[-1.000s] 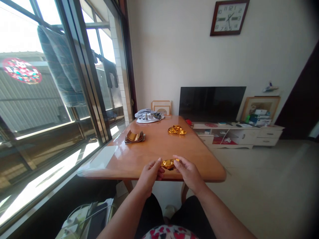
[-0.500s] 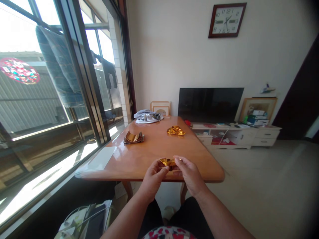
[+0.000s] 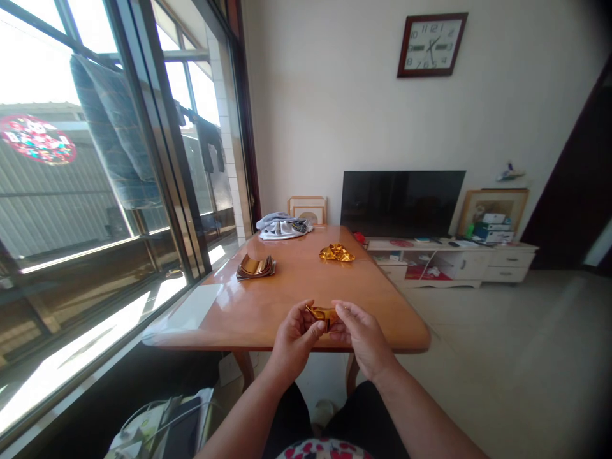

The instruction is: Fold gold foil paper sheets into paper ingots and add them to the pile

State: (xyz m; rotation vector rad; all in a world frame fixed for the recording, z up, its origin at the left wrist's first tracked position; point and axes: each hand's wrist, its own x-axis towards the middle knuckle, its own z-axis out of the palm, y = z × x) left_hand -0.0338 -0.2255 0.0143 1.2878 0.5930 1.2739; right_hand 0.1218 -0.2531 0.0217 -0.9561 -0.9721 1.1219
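Between my two hands, over the near edge of the wooden table (image 3: 287, 306), is a piece of folded gold foil paper (image 3: 324, 313). My left hand (image 3: 297, 338) grips its left end, thumb in front. The other end is pinched by my right hand (image 3: 362, 335), with the thumb and index finger near the top. Farther back on the right lie several folded gold foil pieces (image 3: 337, 252), bunched together. On the left side of the table is a curled stack of gold foil sheets (image 3: 257, 266).
Folded clothes (image 3: 283, 225) lie at the table's far end. A white sheet (image 3: 191, 311) covers the near left corner. A large window (image 3: 157, 127) runs along the left. Beyond the table stand a television (image 3: 401, 203) and a white cabinet (image 3: 509, 262).
The foil piece has been tilted in my hands, and its lower part now shows more. My left fingers have shifted slightly. The camera view has tipped up a little.
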